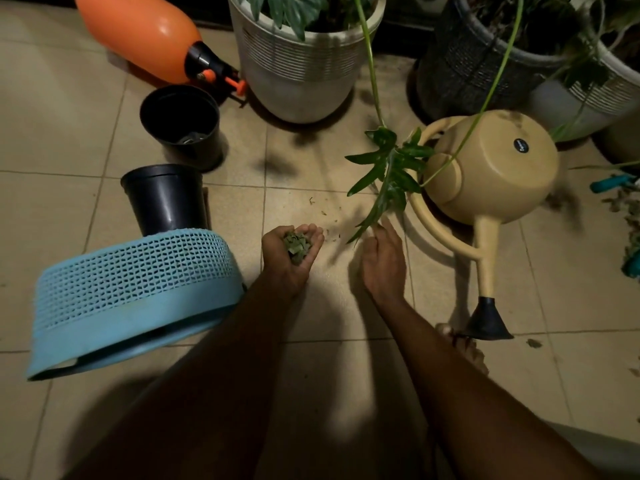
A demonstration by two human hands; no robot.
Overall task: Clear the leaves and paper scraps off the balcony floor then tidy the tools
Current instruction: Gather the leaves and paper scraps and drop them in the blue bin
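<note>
My left hand (289, 261) is cupped palm up over the tiled floor and holds a heap of green leaf scraps (297, 247). Just to its right, my right hand (382, 261) hovers palm down with relaxed fingers and holds nothing; its fingertips are close to a hanging green leaf (388, 174). A few tiny scraps (323, 213) lie on the tiles beyond both hands. A light blue perforated basket (131, 296) lies tipped on its side to the left of my left forearm.
Two black plastic pots (166, 199) (183, 124) stand beyond the basket, an orange sprayer (145, 32) behind them. A beige watering can (491, 174) lies on the right, spout toward me. Large planters (301, 71) line the back. More debris and a teal tool (611, 183) lie far right.
</note>
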